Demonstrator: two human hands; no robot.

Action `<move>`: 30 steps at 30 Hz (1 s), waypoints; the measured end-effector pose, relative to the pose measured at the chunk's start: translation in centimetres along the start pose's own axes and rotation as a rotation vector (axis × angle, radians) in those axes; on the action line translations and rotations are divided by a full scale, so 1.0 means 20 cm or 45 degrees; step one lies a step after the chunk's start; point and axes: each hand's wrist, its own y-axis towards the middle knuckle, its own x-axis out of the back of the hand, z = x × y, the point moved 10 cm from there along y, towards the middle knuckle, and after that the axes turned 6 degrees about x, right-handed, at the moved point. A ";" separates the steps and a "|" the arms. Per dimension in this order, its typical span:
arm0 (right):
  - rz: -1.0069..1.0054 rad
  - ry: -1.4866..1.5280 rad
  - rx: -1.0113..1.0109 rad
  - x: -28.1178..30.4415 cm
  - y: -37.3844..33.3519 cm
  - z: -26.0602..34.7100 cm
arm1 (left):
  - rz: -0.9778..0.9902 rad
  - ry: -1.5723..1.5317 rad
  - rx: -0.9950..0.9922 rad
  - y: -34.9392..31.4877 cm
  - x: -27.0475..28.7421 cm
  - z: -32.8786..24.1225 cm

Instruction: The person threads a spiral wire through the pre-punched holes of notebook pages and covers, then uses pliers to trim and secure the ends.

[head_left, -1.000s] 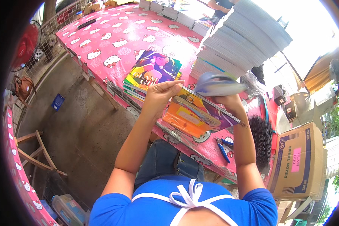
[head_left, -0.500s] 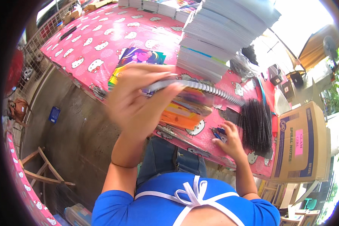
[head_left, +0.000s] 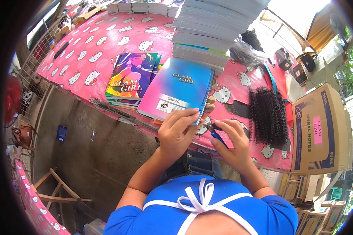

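Observation:
A spiral notebook with a pink-to-blue cover lies at the table's near edge, its coil running down its right side. My left hand grips the notebook's near right corner, fingers closed beside the coil's end. My right hand holds small blue-handled pliers, their jaws close to that end of the coil. Whether the jaws touch the wire is too small to tell. To the left of this notebook sits a small pile of notebooks with a colourful illustrated cover.
A tall stack of notebook blocks rises behind the notebook. Black plastic coils lie in a bundle to the right, beside a cardboard box. A clear plastic bag lies farther back on the pink patterned tablecloth.
The notebook, raised edge-on in my left hand earlier, now lies flat with its cover up. My left hand has moved down to its corner; the right hand has brought the pliers up to the coil.

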 end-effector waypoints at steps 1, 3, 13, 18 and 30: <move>-0.014 -0.029 0.018 -0.01 0.01 0.01 | -0.006 0.008 -0.020 0.00 0.00 -0.01; 0.108 0.416 -0.288 -0.11 -0.05 -0.12 | -0.029 0.024 -0.061 0.00 0.01 -0.03; 0.043 0.093 -0.282 0.01 -0.11 -0.38 | -0.611 0.040 -0.057 0.26 0.44 0.09; 0.246 -0.490 -0.217 -0.02 -0.26 -0.57 | -0.862 -0.062 -0.737 0.52 0.92 -0.17; -0.666 -0.996 0.773 0.74 1.24 0.00 | 0.947 1.372 0.693 0.45 0.26 1.18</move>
